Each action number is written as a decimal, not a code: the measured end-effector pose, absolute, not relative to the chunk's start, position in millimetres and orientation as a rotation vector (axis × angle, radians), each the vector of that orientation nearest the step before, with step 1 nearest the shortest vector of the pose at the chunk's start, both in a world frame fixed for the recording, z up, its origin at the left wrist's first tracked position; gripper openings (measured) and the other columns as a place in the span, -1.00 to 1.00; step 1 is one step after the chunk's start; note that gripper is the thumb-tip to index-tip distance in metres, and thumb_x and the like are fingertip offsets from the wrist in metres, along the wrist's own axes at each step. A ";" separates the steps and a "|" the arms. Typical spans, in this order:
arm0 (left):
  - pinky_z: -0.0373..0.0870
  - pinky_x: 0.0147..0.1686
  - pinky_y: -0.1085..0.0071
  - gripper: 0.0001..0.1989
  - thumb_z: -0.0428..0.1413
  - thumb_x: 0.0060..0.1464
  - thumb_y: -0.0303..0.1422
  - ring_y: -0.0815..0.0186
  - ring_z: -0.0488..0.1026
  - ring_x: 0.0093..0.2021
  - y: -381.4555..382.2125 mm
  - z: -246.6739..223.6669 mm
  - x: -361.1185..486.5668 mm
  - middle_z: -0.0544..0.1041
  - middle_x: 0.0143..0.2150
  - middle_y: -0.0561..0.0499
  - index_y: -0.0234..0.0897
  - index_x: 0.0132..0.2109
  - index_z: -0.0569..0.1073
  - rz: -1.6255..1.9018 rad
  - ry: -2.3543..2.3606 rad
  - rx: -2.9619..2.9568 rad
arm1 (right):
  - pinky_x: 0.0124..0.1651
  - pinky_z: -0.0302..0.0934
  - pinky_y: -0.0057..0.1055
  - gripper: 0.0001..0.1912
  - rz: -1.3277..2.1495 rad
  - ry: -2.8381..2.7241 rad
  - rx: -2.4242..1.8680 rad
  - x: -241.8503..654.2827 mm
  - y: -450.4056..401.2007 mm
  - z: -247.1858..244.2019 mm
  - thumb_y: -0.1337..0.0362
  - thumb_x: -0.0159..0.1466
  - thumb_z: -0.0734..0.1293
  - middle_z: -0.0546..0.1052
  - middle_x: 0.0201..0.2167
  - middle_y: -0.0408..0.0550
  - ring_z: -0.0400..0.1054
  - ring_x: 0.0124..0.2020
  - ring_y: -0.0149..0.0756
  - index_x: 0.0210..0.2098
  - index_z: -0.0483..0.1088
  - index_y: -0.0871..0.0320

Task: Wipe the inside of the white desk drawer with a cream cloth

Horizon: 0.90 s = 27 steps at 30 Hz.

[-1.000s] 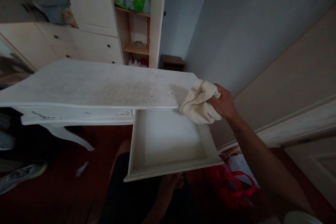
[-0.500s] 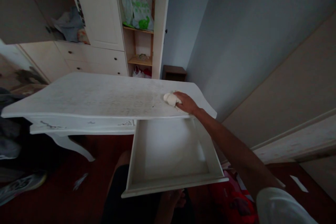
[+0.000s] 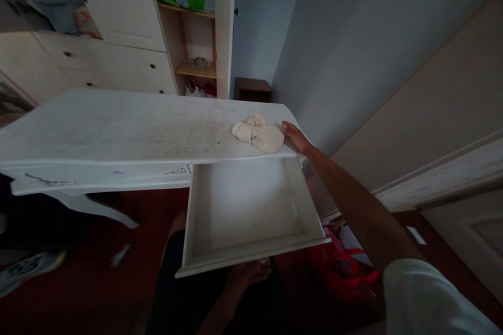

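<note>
A crumpled cream cloth (image 3: 268, 137) lies on the worn white desk top (image 3: 157, 125), near its right end. Just right of the cloth, my right hand (image 3: 295, 138) rests at the desk's right edge, open and holding nothing. Below the desk top, a white drawer (image 3: 251, 204) is pulled out toward me; no contents show inside. My left hand (image 3: 249, 275) is low, under the drawer's front panel and over my lap. Its fingers are dim and partly hidden, so whether they grip the panel is unclear.
Behind the desk stands a white wardrobe (image 3: 118, 65) with bags on its shelves. A small brown cabinet (image 3: 253, 89) is by the grey wall. Red bags (image 3: 341, 267) lie on the floor at right, a shoe (image 3: 29, 272) at left.
My right hand has let go of the cloth and moved right to the desk's edge. The cloth now lies spread out more. My left hand is higher, closer to the drawer front.
</note>
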<state>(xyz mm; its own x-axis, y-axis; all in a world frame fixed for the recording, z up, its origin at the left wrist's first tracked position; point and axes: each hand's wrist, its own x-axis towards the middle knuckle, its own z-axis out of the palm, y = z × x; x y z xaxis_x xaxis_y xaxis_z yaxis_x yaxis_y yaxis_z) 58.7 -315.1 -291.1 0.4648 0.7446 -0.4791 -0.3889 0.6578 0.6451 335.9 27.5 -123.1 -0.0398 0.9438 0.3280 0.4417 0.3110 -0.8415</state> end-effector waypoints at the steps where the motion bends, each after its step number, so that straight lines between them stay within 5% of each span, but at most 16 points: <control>1: 0.42 0.04 -0.08 -0.39 0.39 -0.29 0.02 -0.15 0.58 -0.08 -314.3 -289.2 57.6 0.62 -0.09 -0.37 -0.39 -0.20 0.62 0.716 0.822 0.493 | 0.32 0.08 -0.02 -0.22 0.675 -1.547 -1.270 339.8 25.9 -130.0 -0.37 0.09 0.29 0.47 0.13 0.04 0.29 0.20 -0.03 0.06 0.44 0.05; 4: 0.41 0.06 -0.09 -0.41 0.38 -0.25 0.01 -0.16 0.57 -0.06 -312.0 -281.8 54.1 0.61 -0.08 -0.38 -0.40 -0.19 0.61 0.699 0.798 0.492 | 0.17 0.24 -0.10 -0.31 0.690 -1.352 -1.223 342.8 24.8 -142.5 -0.36 0.05 0.33 0.56 -0.07 0.03 0.43 0.01 -0.12 -0.12 0.48 0.08; 11: 0.38 0.07 -0.12 -0.55 0.34 -0.10 -0.07 -0.15 0.57 -0.06 -307.4 -256.0 48.5 0.62 -0.10 -0.36 -0.38 -0.21 0.57 0.714 0.647 0.472 | 0.05 0.29 -0.26 -0.47 0.729 -1.299 -1.147 338.6 28.2 -141.8 -0.27 0.07 0.39 0.58 -0.26 -0.06 0.45 -0.14 -0.27 -0.30 0.47 0.07; 16: 0.38 0.08 -0.10 -0.63 0.26 0.03 -0.12 -0.14 0.57 -0.04 -299.1 -238.3 47.1 0.62 -0.07 -0.36 -0.38 -0.20 0.53 0.746 0.611 0.512 | 0.02 0.28 -0.31 -0.49 0.754 -1.296 -1.122 338.7 25.1 -140.7 -0.26 0.09 0.38 0.56 -0.27 -0.09 0.43 -0.20 -0.33 -0.34 0.47 0.07; 27: 0.35 0.11 -0.09 -0.69 0.24 -0.03 -0.16 -0.13 0.58 -0.06 -229.8 -218.7 52.7 0.63 -0.11 -0.36 -0.36 -0.28 0.50 0.797 0.699 0.581 | -0.01 0.29 -0.29 -0.50 0.807 -1.274 -1.115 336.8 23.2 -137.7 -0.25 0.04 0.42 0.56 -0.31 -0.11 0.43 -0.21 -0.31 -0.36 0.47 0.06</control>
